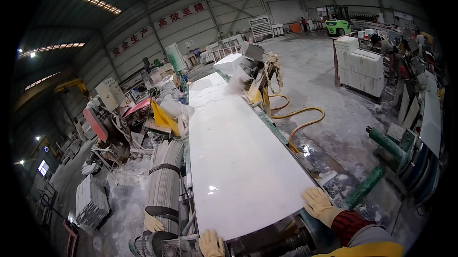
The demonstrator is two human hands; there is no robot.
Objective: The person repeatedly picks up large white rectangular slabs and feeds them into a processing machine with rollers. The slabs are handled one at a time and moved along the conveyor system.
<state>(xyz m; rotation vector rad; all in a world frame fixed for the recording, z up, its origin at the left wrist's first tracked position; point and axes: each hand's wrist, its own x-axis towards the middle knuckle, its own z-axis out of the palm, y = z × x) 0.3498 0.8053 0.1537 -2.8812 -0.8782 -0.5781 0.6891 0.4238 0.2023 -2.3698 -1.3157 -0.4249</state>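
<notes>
A long white stone slab (243, 161) lies on a conveyor-like bed and stretches away from me. My left hand (211, 244), in a cream work glove, is at its near left corner with the fingers extended. At the near right corner my right hand (320, 205), gloved alike, rests with fingers spread on the slab's edge. Neither hand grips anything. Farther along, a grey machine head (253, 51) stands beside the slab, with whitish spray or plastic near it. Left of my left hand is another cream glove (153, 222); I cannot tell whether a hand is in it.
Strapped thin strips (164, 180) stand along the slab's left side. A stack of pale pieces (91, 202) sits on the floor farther left. A yellow hose (310, 110) curls across the wet floor at right. Stacked slabs (360, 68), people and a green forklift (338, 25) are farther off.
</notes>
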